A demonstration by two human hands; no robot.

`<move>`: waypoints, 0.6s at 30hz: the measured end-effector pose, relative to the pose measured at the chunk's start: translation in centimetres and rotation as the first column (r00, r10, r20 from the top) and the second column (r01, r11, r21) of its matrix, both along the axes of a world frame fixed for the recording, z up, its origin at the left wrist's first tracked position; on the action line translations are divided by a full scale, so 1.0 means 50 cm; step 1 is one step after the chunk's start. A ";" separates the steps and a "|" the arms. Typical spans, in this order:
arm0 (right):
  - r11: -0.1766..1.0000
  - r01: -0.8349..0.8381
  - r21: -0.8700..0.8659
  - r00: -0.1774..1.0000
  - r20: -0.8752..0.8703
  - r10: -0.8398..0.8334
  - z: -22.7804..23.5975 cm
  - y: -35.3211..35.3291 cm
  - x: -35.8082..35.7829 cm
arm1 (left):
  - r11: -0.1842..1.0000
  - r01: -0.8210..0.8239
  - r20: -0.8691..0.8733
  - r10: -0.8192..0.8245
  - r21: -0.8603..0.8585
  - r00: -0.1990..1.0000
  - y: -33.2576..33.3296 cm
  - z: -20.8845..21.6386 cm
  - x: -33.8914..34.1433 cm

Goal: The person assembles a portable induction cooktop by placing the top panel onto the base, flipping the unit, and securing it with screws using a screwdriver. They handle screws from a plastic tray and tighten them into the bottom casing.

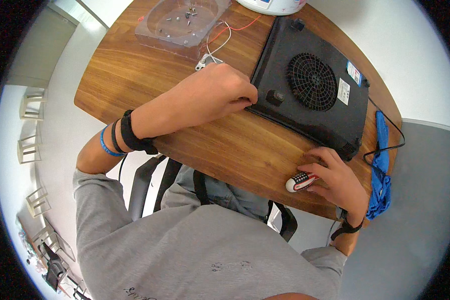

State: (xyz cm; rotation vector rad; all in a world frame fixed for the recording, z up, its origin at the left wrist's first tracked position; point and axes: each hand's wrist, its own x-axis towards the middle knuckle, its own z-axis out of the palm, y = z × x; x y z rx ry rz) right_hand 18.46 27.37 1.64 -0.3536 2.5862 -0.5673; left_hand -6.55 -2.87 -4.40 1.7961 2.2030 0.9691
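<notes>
A black flat appliance (330,60), like an induction cooker turned underside up, lies on the wooden table with its round fan grille (312,81) facing up. My left hand (220,87) is closed at its near left corner, fingertips pinched against the edge. Whatever sits between them, if anything, is hidden. Near the table's front edge, my right hand (335,177) has its fingers around a small rounded handle (298,182) with a dark starred patch, white and red. The rest of that handle is hidden under the hand.
A clear plastic tray (157,42) holding several screws stands at the far left. Beside it lie a white connector (207,62) and red and white wires. A blue cloth (381,170) and a black cord (402,135) lie at the right; a white appliance (272,6) stands at the back.
</notes>
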 end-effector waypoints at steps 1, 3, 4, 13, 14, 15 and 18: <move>1.000 0.008 -0.006 1.000 0.002 -0.008 -0.001 -0.001 -0.002 | 1.000 -0.004 -0.003 0.004 0.005 1.000 0.000 0.001 0.001; 1.000 0.015 0.000 1.000 0.000 -0.015 -0.002 0.001 -0.005 | 1.000 -0.012 -0.010 0.012 0.015 1.000 -0.002 0.005 0.001; 1.000 0.020 0.003 1.000 -0.001 -0.020 -0.003 0.001 -0.005 | 1.000 -0.011 0.000 0.011 0.027 1.000 -0.002 0.004 0.001; 0.999 0.046 -0.026 0.999 0.008 -0.046 -0.004 0.002 -0.002 | 0.998 -0.062 -0.009 0.062 0.009 0.998 0.006 -0.001 0.005; 0.999 0.042 -0.024 0.999 0.001 -0.042 -0.005 0.003 -0.001 | 0.998 -0.065 -0.012 0.065 -0.006 0.998 0.006 0.002 0.005; 0.999 0.037 -0.023 0.999 -0.006 -0.037 -0.007 0.005 -0.001 | 0.997 -0.068 -0.015 0.067 -0.021 0.998 0.006 0.004 0.007; 0.999 0.039 -0.027 0.999 -0.014 -0.039 -0.013 0.008 0.003 | 0.997 -0.072 -0.078 0.070 -0.024 0.994 0.004 0.004 0.015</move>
